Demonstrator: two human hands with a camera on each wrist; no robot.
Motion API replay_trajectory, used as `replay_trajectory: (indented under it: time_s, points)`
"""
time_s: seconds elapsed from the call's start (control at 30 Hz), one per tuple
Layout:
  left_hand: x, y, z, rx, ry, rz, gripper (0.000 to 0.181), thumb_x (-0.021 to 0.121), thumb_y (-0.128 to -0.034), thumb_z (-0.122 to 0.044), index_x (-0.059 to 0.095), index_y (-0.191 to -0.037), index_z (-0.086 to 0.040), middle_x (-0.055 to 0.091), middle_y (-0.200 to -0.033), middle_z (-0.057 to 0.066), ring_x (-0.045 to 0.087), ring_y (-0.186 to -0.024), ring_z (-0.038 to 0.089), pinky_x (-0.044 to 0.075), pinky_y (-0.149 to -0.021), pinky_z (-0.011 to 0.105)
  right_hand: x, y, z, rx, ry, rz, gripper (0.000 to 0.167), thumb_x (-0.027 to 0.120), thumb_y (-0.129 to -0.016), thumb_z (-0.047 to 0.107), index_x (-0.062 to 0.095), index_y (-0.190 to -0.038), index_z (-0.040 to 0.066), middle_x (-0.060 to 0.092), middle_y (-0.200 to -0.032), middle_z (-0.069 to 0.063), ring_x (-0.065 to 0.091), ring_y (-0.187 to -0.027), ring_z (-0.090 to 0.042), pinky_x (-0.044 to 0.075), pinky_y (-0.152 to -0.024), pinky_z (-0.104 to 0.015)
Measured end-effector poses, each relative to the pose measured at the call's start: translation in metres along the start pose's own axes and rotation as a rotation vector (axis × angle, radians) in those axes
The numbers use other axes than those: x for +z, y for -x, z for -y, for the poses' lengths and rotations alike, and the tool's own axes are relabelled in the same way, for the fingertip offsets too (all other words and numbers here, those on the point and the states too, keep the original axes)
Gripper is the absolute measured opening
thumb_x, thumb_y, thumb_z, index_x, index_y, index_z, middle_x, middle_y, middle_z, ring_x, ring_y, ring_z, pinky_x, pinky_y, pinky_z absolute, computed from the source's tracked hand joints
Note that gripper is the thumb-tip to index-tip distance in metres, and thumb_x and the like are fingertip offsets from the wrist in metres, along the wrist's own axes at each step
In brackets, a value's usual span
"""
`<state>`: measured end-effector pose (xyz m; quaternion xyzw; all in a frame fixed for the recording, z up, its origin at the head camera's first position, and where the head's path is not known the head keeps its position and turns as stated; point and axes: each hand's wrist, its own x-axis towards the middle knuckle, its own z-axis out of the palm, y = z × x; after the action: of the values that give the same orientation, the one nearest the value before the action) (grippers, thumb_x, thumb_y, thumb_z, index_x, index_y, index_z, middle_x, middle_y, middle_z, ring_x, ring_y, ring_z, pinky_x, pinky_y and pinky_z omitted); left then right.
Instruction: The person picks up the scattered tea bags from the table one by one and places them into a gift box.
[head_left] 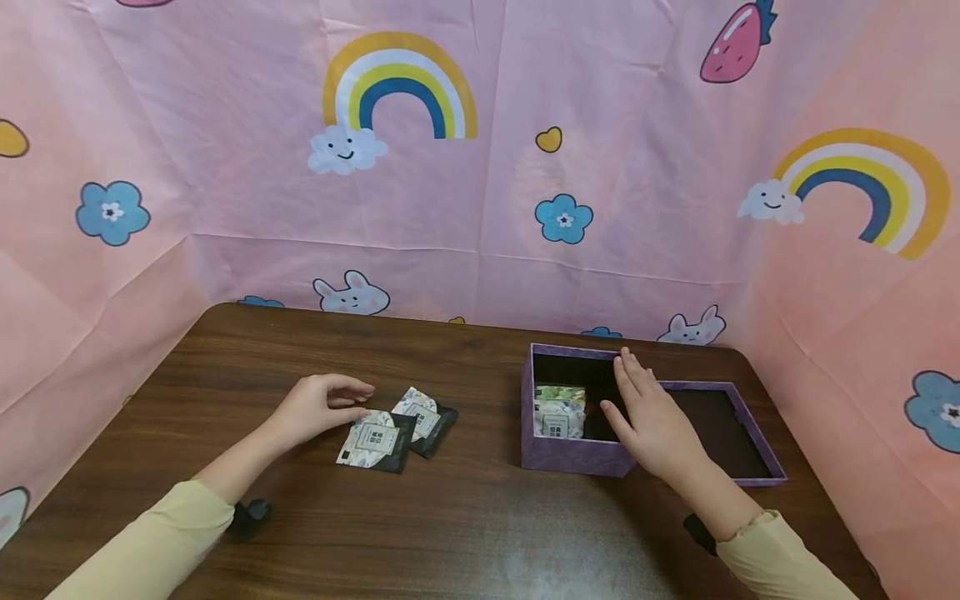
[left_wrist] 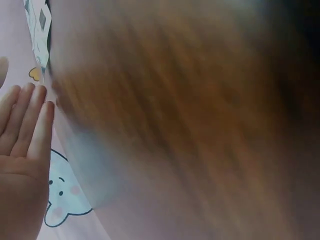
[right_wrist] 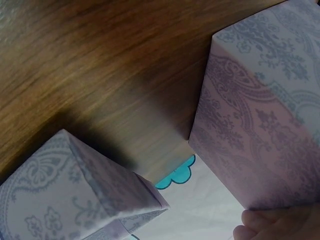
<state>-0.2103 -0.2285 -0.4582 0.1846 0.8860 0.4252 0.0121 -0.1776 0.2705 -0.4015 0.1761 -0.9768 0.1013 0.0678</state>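
Note:
My left hand is at the upper left edge of a flat black-and-white packet with a floral print; the fingers are nearly straight, and contact is unclear. A second similar packet lies partly under the first. In the left wrist view the fingers of the left hand stretch toward a packet. My right hand rests with extended fingers on the right side of an open purple box. Inside, at the left, stands a floral packet. The right wrist view shows fingertips touching the patterned box wall.
A purple lid with a dark inside lies right of the box, partly behind my right hand. Both sit on a brown wooden table. A pink printed cloth hangs behind and at both sides.

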Motion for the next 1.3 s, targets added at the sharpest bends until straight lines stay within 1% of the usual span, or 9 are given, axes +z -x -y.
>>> replay_trajectory:
  time_s: [0.1,0.3,0.47,0.63,0.87,1.03,1.1,1.17,1.3]
  points:
    - [0.0,0.003,0.003,0.013,-0.017,0.041,0.039,0.083,-0.0929,-0.01,0.073,-0.129,0.003,0.075,-0.127,0.021,0.073,-0.118,0.04,0.061,-0.098,0.042,0.0,0.0,0.001,0.0,0.0,0.0,0.072,0.053,-0.111,0.032,0.026,-0.164,-0.009,0.022,-0.174,-0.028,0.024,-0.162,-0.044,0.024,-0.13,-0.062]
    - [0.002,0.01,0.002,0.097,-0.101,0.09,0.058,0.092,-0.0846,-0.018,0.069,-0.135,0.001,0.072,-0.134,0.018,0.067,-0.127,0.042,0.055,-0.107,0.05,0.0,0.0,0.0,-0.001,0.0,-0.006,0.072,0.054,-0.111,0.031,0.026,-0.164,-0.009,0.022,-0.174,-0.028,0.024,-0.162,-0.044,0.025,-0.13,-0.062]
    - [0.004,0.014,-0.001,0.165,-0.219,0.1,0.074,0.099,-0.075,-0.029,0.068,-0.138,-0.003,0.07,-0.137,0.015,0.065,-0.129,0.04,0.053,-0.106,0.058,0.002,0.0,-0.001,-0.001,0.012,-0.006,0.072,0.054,-0.111,0.031,0.027,-0.164,-0.009,0.023,-0.174,-0.027,0.024,-0.162,-0.043,0.025,-0.13,-0.062]
    - [0.004,0.016,-0.003,0.176,-0.312,0.131,0.084,0.1,-0.0716,-0.039,0.066,-0.141,-0.006,0.066,-0.142,0.015,0.063,-0.132,0.04,0.053,-0.105,0.06,0.003,0.0,-0.002,0.003,0.008,-0.002,0.072,0.054,-0.111,0.031,0.027,-0.164,-0.009,0.022,-0.174,-0.027,0.024,-0.162,-0.043,0.025,-0.13,-0.062]
    - [0.003,0.015,-0.002,0.214,-0.369,0.151,0.082,0.1,-0.0713,-0.039,0.067,-0.139,-0.006,0.067,-0.139,0.014,0.064,-0.128,0.037,0.055,-0.104,0.058,0.003,-0.001,-0.002,0.003,0.009,-0.002,0.072,0.053,-0.111,0.032,0.026,-0.164,-0.008,0.021,-0.175,-0.027,0.024,-0.162,-0.043,0.025,-0.13,-0.062]
    - [0.003,0.012,-0.001,0.206,-0.39,0.156,0.08,0.1,-0.0716,-0.04,0.069,-0.138,-0.007,0.068,-0.137,0.013,0.065,-0.126,0.036,0.056,-0.103,0.057,0.003,-0.001,-0.002,0.007,0.003,0.001,0.072,0.053,-0.111,0.032,0.026,-0.165,-0.008,0.021,-0.175,-0.026,0.024,-0.162,-0.043,0.025,-0.13,-0.062]
    - [0.003,0.011,0.0,0.199,-0.379,0.159,0.081,0.101,-0.0712,-0.038,0.069,-0.138,-0.006,0.068,-0.135,0.012,0.065,-0.124,0.034,0.056,-0.101,0.056,0.003,0.0,-0.002,0.007,0.004,0.003,0.072,0.053,-0.111,0.032,0.025,-0.165,-0.008,0.021,-0.175,-0.026,0.024,-0.163,-0.043,0.025,-0.13,-0.062]
    - [0.003,0.009,0.0,0.208,-0.36,0.156,0.079,0.101,-0.0714,-0.034,0.069,-0.137,-0.004,0.068,-0.132,0.011,0.066,-0.121,0.033,0.058,-0.099,0.054,0.003,0.0,-0.002,0.007,0.007,0.005,0.073,0.053,-0.111,0.032,0.024,-0.165,-0.008,0.02,-0.175,-0.026,0.023,-0.163,-0.043,0.025,-0.13,-0.062]
    - [0.004,0.006,0.002,0.229,-0.305,0.128,0.066,0.101,-0.0725,-0.026,0.074,-0.13,-0.007,0.069,-0.123,0.007,0.067,-0.112,0.029,0.059,-0.093,0.048,0.003,0.0,-0.003,0.006,0.008,0.003,0.073,0.053,-0.111,0.032,0.024,-0.165,-0.007,0.02,-0.175,-0.026,0.023,-0.163,-0.043,0.024,-0.13,-0.062]
